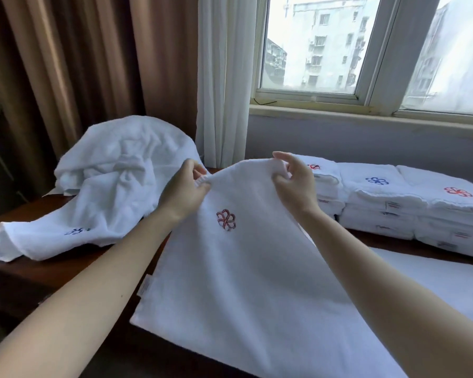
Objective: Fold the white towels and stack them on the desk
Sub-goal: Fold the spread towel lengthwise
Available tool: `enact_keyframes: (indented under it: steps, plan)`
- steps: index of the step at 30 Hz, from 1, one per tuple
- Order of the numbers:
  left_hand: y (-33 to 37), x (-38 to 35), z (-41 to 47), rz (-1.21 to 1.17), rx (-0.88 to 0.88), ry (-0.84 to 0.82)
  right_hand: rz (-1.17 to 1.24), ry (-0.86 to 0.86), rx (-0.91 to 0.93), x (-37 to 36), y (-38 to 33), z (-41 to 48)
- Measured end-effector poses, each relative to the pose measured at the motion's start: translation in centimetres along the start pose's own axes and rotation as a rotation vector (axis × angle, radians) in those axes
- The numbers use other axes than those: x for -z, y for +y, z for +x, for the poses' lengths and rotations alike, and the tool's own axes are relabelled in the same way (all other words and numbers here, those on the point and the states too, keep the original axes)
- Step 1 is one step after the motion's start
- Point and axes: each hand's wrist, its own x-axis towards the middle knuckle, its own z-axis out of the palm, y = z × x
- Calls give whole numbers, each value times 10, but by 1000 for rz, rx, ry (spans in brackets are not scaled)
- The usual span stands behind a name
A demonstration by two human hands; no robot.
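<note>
A white towel with a red flower emblem lies spread in front of me on the dark desk, its far edge lifted. My left hand pinches that raised edge at the left. My right hand pinches the same edge further right. The cloth sags between both hands and the desk. A crumpled heap of unfolded white towels sits at the back left, one with a blue emblem. Folded towels are stacked at the right, with red and blue emblems on top.
Brown curtains and a white sheer curtain hang behind the desk. A window with a sill runs along the back right. A white sheet or cloth lies flat on the desk under the stacks' near side.
</note>
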Motion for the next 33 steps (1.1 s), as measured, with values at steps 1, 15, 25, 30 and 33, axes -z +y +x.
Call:
enact_keyframes:
  steps: [1, 15, 25, 30, 33]
  plan:
    - [3, 3, 6, 23, -22, 24, 21, 16, 26, 2, -4, 3]
    - [-49, -14, 9, -251, 367, -165, 181, -896, -150, -29, 0, -47]
    - [-63, -20, -1, -219, 497, -337, -211, -598, -142, -44, 32, -46]
    - [-71, -13, -10, -57, 427, -448, -287, -621, -96, -69, 36, -46]
    - [-70, -3, -16, -125, 465, -544, -302, -668, -82, -82, 33, -47]
